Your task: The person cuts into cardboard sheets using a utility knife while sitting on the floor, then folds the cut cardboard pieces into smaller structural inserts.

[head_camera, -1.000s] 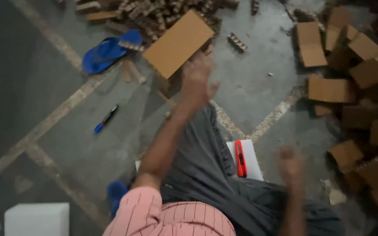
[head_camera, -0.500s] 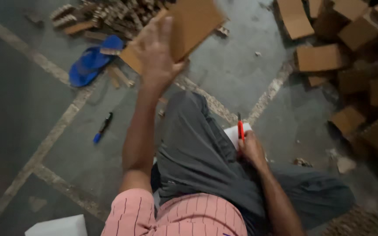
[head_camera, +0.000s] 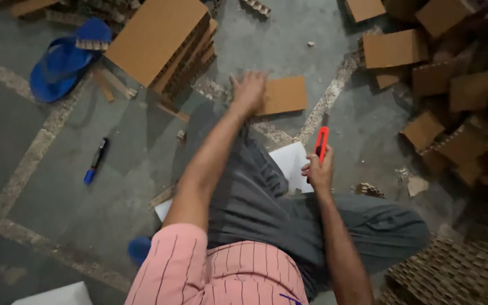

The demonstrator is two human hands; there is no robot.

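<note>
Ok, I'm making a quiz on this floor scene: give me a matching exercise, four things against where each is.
Things:
1. cutter
2. cardboard piece
3. marker
4. sandal

Places:
A. top left, beside the cardboard stack
B. in the right hand
C. alone on the floor, left of the left arm
D. under the left hand

Pairs: 1-B, 2-D, 3-C, 4-A
</note>
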